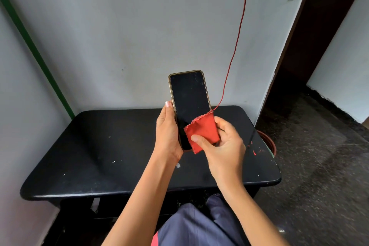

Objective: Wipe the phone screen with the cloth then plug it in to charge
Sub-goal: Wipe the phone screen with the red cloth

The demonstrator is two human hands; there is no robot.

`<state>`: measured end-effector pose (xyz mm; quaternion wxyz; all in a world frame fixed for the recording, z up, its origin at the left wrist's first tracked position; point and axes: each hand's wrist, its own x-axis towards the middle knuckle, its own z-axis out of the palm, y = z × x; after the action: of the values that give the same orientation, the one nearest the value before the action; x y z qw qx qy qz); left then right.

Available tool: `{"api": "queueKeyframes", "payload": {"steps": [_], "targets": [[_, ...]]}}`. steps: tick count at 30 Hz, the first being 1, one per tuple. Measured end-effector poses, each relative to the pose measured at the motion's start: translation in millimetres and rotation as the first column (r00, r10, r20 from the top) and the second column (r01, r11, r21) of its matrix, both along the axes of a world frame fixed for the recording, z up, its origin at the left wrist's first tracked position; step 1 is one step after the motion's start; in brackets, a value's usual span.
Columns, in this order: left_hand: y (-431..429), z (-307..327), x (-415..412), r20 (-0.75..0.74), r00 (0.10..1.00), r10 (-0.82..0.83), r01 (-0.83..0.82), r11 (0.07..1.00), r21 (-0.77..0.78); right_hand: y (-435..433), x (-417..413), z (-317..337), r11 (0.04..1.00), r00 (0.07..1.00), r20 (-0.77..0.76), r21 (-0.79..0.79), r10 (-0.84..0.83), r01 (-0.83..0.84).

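Observation:
A black phone (189, 98) with a gold rim is held upright above the table, its dark screen facing me. My left hand (167, 136) grips its lower left edge, thumb along the side. My right hand (223, 146) pinches a small red cloth (201, 132) between thumb and fingers, and the cloth lies over the phone's lower right corner. A thin red charging cable (237, 36) hangs down the wall from above and ends behind the cloth, its plug hidden.
A black table (99, 156) with scuffed top stands against the grey wall. A reddish pot (269, 142) sits on the floor past its right edge. A dark doorway (311, 36) opens to the right. A green pipe (36, 52) runs down the left corner.

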<state>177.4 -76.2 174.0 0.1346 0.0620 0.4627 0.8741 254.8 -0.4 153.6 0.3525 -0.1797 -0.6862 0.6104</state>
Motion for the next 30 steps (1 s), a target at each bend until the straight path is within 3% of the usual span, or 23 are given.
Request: {"api": "queueKeyframes", "payload": {"steps": [7,13,19,23,24,25,27,28,30], "targets": [[3,7,4,0.038,0.999,0.023,-0.023,1.000,-0.001,8,-6,16,0.985,0.990,0.018,0.104,-0.143,0.141],[0,7,0,0.047,0.998,0.033,-0.034,0.999,0.026,6,2,6,0.988,0.992,0.112,0.133,0.058,-0.073],[0,8,4,0.053,0.998,0.021,-0.021,1.000,0.013,11,-2,13,0.981,0.995,0.024,0.172,-0.098,0.093],[-2,8,-1,0.097,0.995,-0.005,0.003,1.000,0.020,4,6,9,0.962,1.000,0.023,0.274,0.005,-0.011],[-1,9,-2,0.122,0.992,-0.025,0.022,0.999,0.027,1,7,3,0.914,0.999,0.041,0.405,-0.021,0.003],[-1,10,-3,0.147,0.988,-0.047,0.042,0.998,0.037,-3,7,-3,0.807,0.994,0.076,0.590,-0.084,0.023],[0,12,-3,0.191,0.978,-0.082,0.067,0.995,0.079,-11,8,-12,0.489,0.975,0.092,0.872,-0.204,0.020],[0,12,-3,0.193,0.977,-0.087,0.070,0.993,0.091,-16,9,-14,0.400,0.972,0.101,0.916,-0.210,-0.009],[-1,14,-4,0.186,0.977,-0.101,0.084,0.992,0.097,-20,12,-14,0.315,0.983,0.087,0.949,-0.160,-0.033]]}}
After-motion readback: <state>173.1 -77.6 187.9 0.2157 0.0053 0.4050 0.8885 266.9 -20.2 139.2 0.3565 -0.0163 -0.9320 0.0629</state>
